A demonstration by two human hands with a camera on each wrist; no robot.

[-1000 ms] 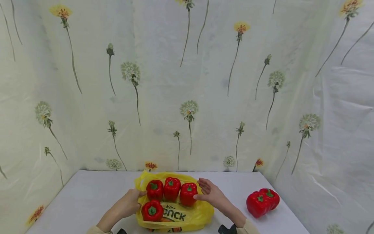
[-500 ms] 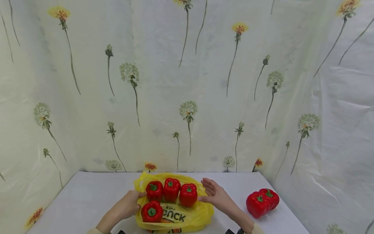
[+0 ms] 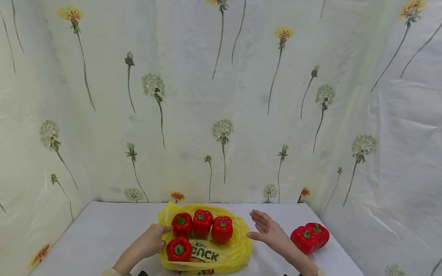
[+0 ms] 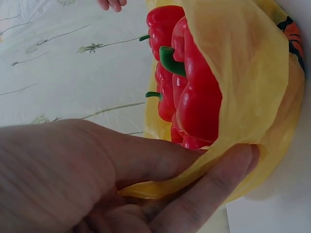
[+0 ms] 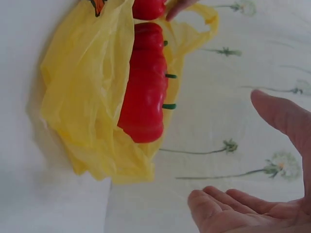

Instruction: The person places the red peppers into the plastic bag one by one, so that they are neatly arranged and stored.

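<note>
A yellow plastic bag (image 3: 238, 253) lies on the table with its mouth spread, and several red bell peppers (image 3: 222, 230) stand inside it, green stems up. At the bag's left side my left hand (image 3: 150, 242) pinches its rim between thumb and fingers; the left wrist view shows the yellow film (image 4: 243, 63) folded between them, close beside a pepper (image 4: 199, 92). My right hand (image 3: 272, 234) is just right of the bag, apart from it, with fingers and thumb spread and nothing held. In the right wrist view its palm (image 5: 262, 213) faces the bag.
Two more red bell peppers (image 3: 305, 240) sit side by side at the right of the white table (image 3: 114, 226), beyond my right wrist. A pale curtain with dandelion prints (image 3: 186, 115) hangs behind the table and along its sides.
My right hand has moved right, away from the rightmost pepper in the bag and past the bag's edge. My left hand keeps its grip on the rim; the peppers stay in place.
</note>
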